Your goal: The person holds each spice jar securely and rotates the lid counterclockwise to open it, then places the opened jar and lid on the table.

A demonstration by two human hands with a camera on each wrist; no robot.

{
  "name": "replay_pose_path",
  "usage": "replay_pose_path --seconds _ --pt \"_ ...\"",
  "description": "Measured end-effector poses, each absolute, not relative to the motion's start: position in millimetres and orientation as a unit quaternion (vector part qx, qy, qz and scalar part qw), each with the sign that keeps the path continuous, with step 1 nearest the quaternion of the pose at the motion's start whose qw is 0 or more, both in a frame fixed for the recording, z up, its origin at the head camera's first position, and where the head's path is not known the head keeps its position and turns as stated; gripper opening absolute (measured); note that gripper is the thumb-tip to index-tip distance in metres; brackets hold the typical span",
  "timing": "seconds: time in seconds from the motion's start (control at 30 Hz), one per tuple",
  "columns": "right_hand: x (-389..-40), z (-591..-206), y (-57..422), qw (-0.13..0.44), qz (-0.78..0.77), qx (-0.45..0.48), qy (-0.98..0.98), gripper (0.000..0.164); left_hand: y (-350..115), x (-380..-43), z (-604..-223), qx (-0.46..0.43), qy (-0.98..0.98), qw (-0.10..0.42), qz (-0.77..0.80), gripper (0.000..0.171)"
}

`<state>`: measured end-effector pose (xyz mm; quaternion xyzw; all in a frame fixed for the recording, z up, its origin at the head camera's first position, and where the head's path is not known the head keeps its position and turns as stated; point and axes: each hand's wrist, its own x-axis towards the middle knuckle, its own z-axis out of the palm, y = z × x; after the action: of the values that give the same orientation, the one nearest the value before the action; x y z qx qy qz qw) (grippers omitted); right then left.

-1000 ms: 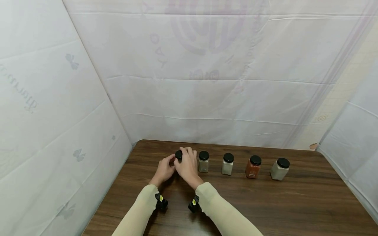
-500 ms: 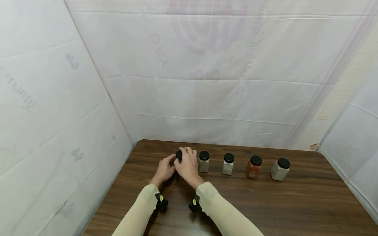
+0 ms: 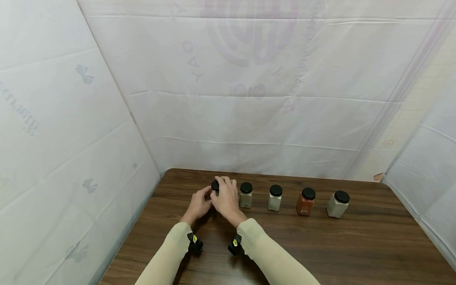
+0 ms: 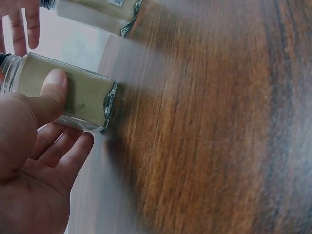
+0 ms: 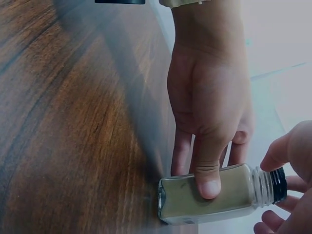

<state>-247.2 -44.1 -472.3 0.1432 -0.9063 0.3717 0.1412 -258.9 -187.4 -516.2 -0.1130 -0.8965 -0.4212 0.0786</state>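
A square glass spice jar (image 4: 85, 97) of greenish-brown powder stands upright on the table, its body mostly hidden by the hands in the head view. My left hand (image 3: 197, 206) grips its body, with the thumb laid across the glass and fingers behind. My right hand (image 3: 226, 201) pinches the black lid (image 5: 279, 185) between thumb and fingers. Bare screw threads (image 5: 263, 186) show below the lid in the right wrist view. Just right of the right hand stands another spice jar (image 3: 246, 196) with a black lid.
Farther right in the row stand a jar of whitish powder (image 3: 274, 199), one of orange-red powder (image 3: 305, 204) and one of pale grey powder (image 3: 337, 206), all black-lidded. The brown wooden table (image 3: 285, 245) meets white cloth walls (image 3: 249, 118) at its back and sides.
The right hand and the black lid have risen very slightly. The left hand stays in place on the jar, and the other jars have not moved.
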Motion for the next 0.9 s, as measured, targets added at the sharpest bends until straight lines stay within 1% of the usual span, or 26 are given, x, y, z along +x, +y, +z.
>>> replay_pose_path --seconds 0.17,0.6,0.83,0.9 --pt "-246.4 -469.7 -43.6 0.153 0.371 0.148 -0.904 0.049 -187.8 -259.4 -516.5 -0.112 -0.898 0.078 -0.419 0.033" --pt "-244.9 -465.2 -38.6 0.153 0.369 0.152 -0.904 0.050 -188.6 -258.2 -514.8 -0.111 -0.898 0.066 -0.420 0.034" --pt "-242.8 -461.1 -34.5 0.160 0.381 0.167 -0.895 0.052 -188.6 -257.1 -514.7 -0.105 -0.893 0.057 -0.434 0.047" --pt "-241.8 -459.8 -32.7 0.160 0.383 0.172 -0.894 0.053 -188.5 -257.1 -514.4 -0.105 -0.892 0.055 -0.437 0.048"
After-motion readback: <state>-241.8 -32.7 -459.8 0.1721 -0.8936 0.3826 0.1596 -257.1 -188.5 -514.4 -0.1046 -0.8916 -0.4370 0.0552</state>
